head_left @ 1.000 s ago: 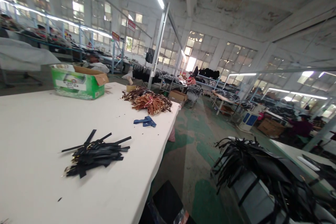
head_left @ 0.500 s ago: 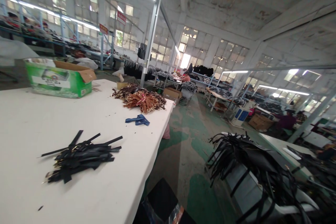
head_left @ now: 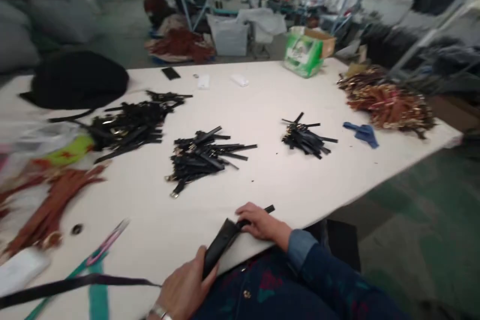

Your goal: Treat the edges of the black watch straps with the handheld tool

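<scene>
Left hand (head_left: pixel 184 280): is gripping the lower end of a wide black strip (head_left: pixel 218 250), fingers wrapped round it, nearer the wearer than the middle pile of black straps (head_left: pixel 202 157).
Right hand (head_left: pixel 258 222): is holding a narrow black strap (head_left: pixel 269 208) in curled fingers, nearer the wearer than the middle pile and to its right; the strap's tip is poking out past the hand.
Wide strip: is slanting between the hands, leather-like, its upper end beside the right fingers; whether it is joining the narrow strap, I cannot tell.
Hold: having a hand at either end is probably keeping the pieces steady above the near edge of the white table (head_left: pixel 292 190).
Strap piles: a left black pile (head_left: pixel 131 122) and a smaller right black pile (head_left: pixel 305 139) are flanking the middle pile; a brown strap bundle (head_left: pixel 392 105) is sitting far to its right, so colour is seemingly deciding the grouping.
Green cardboard box (head_left: pixel 314 57): is standing beyond the middle pile, to its right, flap open; its contents are staying hidden.
Clear plastic bag (head_left: pixel 48 135): is lying left of the middle pile, showing a yellow-green patch; anything inside is blurring.
Pale bin (head_left: pixel 228 40): is standing on the floor beyond the middle pile, its inside unseen.
</scene>
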Tool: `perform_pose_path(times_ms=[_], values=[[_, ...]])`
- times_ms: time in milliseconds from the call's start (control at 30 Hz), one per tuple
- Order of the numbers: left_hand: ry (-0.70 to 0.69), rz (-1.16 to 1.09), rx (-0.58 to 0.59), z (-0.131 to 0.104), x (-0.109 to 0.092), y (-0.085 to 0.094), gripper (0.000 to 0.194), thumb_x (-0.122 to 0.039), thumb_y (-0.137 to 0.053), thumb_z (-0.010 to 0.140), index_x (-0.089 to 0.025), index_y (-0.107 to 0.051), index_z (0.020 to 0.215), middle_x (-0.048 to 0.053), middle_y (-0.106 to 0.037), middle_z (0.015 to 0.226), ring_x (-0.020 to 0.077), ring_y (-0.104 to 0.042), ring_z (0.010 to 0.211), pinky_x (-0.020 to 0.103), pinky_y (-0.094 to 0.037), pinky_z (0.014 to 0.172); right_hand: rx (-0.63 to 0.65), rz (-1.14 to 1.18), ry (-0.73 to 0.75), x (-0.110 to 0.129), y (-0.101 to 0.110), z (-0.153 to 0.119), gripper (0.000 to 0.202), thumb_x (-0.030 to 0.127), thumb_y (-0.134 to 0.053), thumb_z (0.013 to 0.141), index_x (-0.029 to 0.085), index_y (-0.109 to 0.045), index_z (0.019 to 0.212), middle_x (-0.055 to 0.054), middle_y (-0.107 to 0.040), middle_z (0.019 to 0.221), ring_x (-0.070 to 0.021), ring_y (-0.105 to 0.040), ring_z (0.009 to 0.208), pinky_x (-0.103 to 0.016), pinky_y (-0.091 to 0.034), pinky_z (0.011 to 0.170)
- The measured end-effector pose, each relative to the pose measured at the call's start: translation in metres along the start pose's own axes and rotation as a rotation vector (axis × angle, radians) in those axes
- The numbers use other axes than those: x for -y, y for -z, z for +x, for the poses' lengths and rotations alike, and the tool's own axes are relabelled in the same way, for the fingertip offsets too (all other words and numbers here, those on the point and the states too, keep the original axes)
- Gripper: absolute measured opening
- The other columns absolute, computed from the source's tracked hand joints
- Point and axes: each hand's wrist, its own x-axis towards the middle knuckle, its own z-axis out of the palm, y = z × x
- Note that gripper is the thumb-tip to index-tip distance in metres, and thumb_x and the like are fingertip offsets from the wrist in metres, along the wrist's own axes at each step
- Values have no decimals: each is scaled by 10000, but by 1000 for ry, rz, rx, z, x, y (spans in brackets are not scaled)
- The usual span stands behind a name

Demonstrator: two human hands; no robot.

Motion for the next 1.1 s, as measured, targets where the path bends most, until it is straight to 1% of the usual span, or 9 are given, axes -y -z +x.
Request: perform_pose_path(times_ms=[33, 100, 133, 200, 300, 467, 567, 800, 1100], values=[[21, -10, -4, 1, 7, -4, 407, -425, -349, 827, -182, -393, 1150, 68, -648, 853, 202, -608, 776, 342, -449, 681, 47, -400, 242, -6, 11, 10, 191, -6, -580, 694, 151, -627, 794, -69, -564, 1082, -110, -466, 1064, -361, -257, 1027], [20, -28, -25, 7, 12, -8, 398, -464, -316, 813, -211, -396, 1111, 76, -663, 830, 225, -618, 757, 320, -427, 635, 73, -1105, 606, -15, 27, 19, 251, 65, -624, 683, 178, -596, 906, -94, -512, 1160, -184, -407, 1131, -424, -283, 1006], [24, -37, -36, 10, 11, -8, 390, -476, -315, 805, -220, -405, 1084, 78, -663, 839, 226, -618, 754, 308, -417, 618, 53, -1325, 704, -18, 32, 19, 274, 100, -621, 693, 176, -573, 952, -109, -506, 1159, -207, -416, 1116, -443, -320, 975], [37, -60, -43, 13, 7, -8, 381, -484, -313, 797, -220, -413, 1053, 83, -661, 852, 217, -617, 742, 287, -403, 596, 20, -1565, 806, -21, 37, 15, 319, 133, -604, 707, 179, -531, 1014, -111, -509, 1139, -209, -443, 1078, -421, -383, 918], [58, -72, -65, 10, 10, -7, 386, -494, -299, 794, -214, -416, 1031, 87, -656, 835, 222, -615, 731, 285, -392, 583, -9, -1647, 840, -20, 36, 12, 342, 143, -595, 704, 184, -515, 1034, -106, -511, 1127, -207, -451, 1062, -402, -394, 901], [118, -48, -48, -5, 30, -13, 397, -513, -282, 790, -212, -436, 998, 74, -649, 779, 223, -612, 704, 288, -381, 573, -2, -1647, 842, -20, 35, 15, 313, 151, -595, 697, 188, -534, 1001, -102, -521, 1115, -215, -464, 1045, -403, -394, 890], [125, -20, -49, -11, 33, -14, 398, -510, -280, 792, -210, -434, 1004, 72, -646, 768, 218, -610, 702, 285, -377, 574, 4, -1644, 835, -20, 36, 15, 293, 152, -594, 696, 187, -543, 982, -99, -524, 1113, -216, -463, 1044, -400, -393, 889], [86, 1, -41, -16, 19, -11, 378, -507, -272, 800, -226, -412, 1011, 63, -648, 771, 209, -607, 685, 277, -371, 558, 5, -1629, 841, -19, 36, 14, 285, 135, -598, 683, 184, -549, 960, -95, -524, 1113, -208, -463, 1039, -390, -398, 888], [27, -26, -59, 7, 0, -13, 373, -510, -301, 794, -231, -413, 1015, 69, -651, 797, 220, -612, 717, 287, -385, 579, 5, -1611, 856, -20, 39, 16, 317, 116, -588, 674, 194, -535, 976, -92, -530, 1107, -209, -465, 1039, -398, -404, 881]])
